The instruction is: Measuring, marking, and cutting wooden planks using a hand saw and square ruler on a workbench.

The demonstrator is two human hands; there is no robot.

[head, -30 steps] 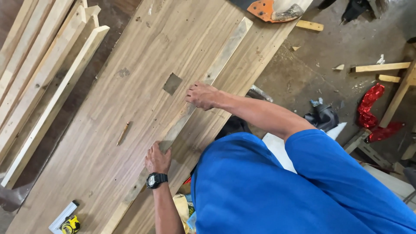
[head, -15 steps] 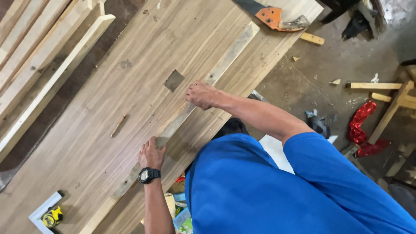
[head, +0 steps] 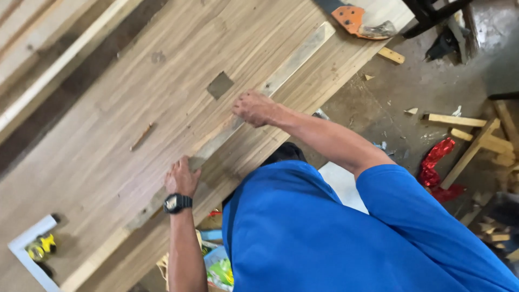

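I looked down over my own blue shirt (head: 324, 238) at a large wooden desk (head: 108, 135) of glued planks that ran diagonally across the view.

Nearest to me, my left hand (head: 182, 177), with a black wristwatch (head: 177, 203) on the wrist, lay palm down with its fingers close together, pressing on the near part of a long thin wooden strip (head: 259, 97). The strip lay flat on the desk, close to its edge and parallel to it, and reached from the lower left toward the upper right.

Farther along the same strip, my right hand (head: 254, 108) rested at the end of an outstretched arm, its fingers curled and bunched together on the wood. Just beyond it, a small dark square patch (head: 220, 85) was set in the desk surface, apart from the strip.

At the lower left corner of the desk sat a yellow tape measure (head: 42, 247) beside a white frame piece (head: 30, 254).

At the far end of the desk lay a handsaw with an orange handle (head: 351, 16). To the right, on the concrete floor (head: 411, 81), were wood offcuts (head: 459, 121) and a crumpled red wrapper (head: 435, 167).
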